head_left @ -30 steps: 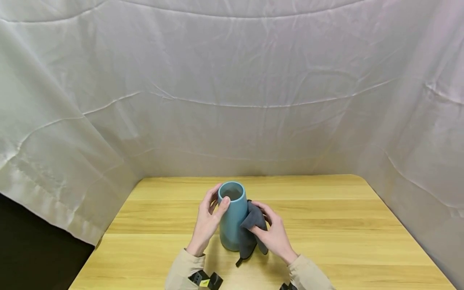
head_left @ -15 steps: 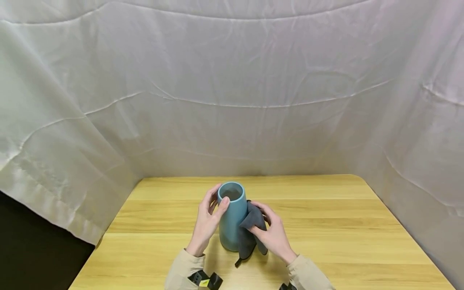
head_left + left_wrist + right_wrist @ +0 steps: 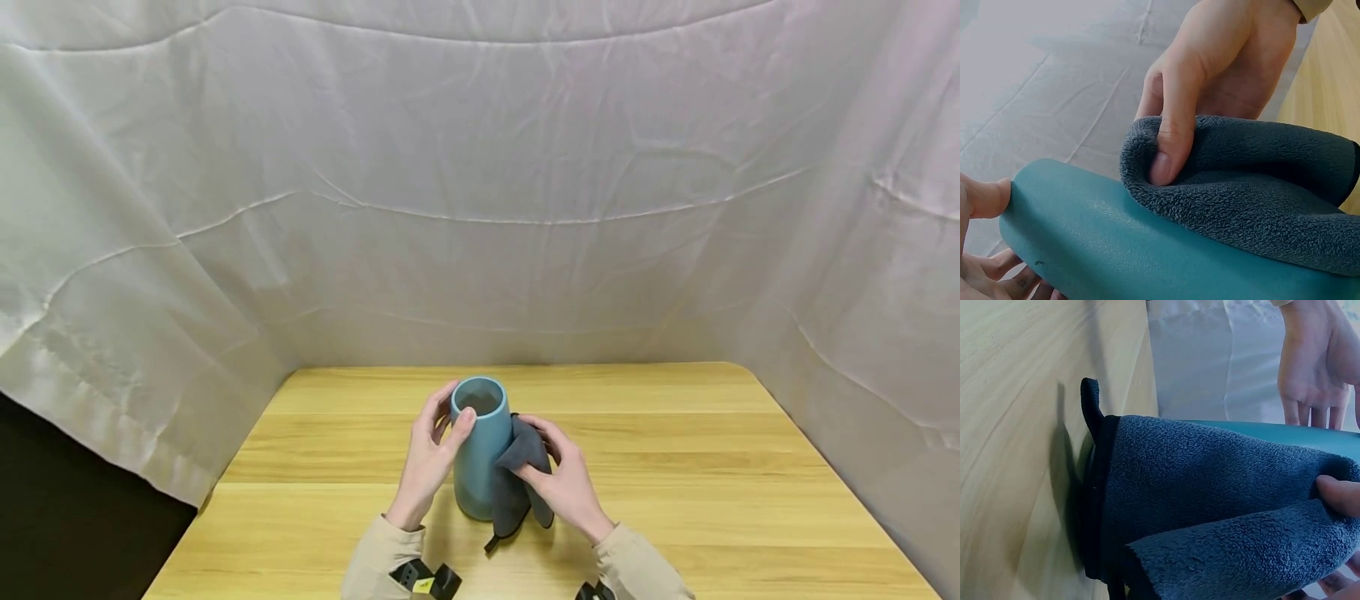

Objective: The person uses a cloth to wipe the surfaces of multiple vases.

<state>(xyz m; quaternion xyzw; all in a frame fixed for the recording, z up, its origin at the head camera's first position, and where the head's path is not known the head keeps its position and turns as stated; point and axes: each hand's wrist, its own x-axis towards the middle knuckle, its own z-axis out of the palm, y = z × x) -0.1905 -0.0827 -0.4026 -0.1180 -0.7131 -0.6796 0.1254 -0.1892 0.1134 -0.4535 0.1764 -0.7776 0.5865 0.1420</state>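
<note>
A tall teal vase [image 3: 477, 450] stands upright on the wooden table [image 3: 675, 467] near its front middle. My left hand [image 3: 429, 454] grips the vase near its rim, thumb on the near side and fingers round the left. My right hand [image 3: 564, 483] pinches a dark grey fleece cloth [image 3: 517, 479] and presses it against the vase's right side. In the left wrist view the thumb digs into the cloth [image 3: 1254, 181] on the teal vase [image 3: 1122, 250]. The right wrist view shows the cloth [image 3: 1210, 506] lying over the vase [image 3: 1297, 432], with my left hand [image 3: 1316, 362] beyond.
White wrinkled fabric [image 3: 480, 208] hangs as a backdrop behind and on both sides of the table. The table's left edge drops to a dark area [image 3: 75, 533]. Bare wood stretches to the right and behind the vase.
The right hand and cloth have shifted slightly up along the vase's right side. The left hand and vase stay put.
</note>
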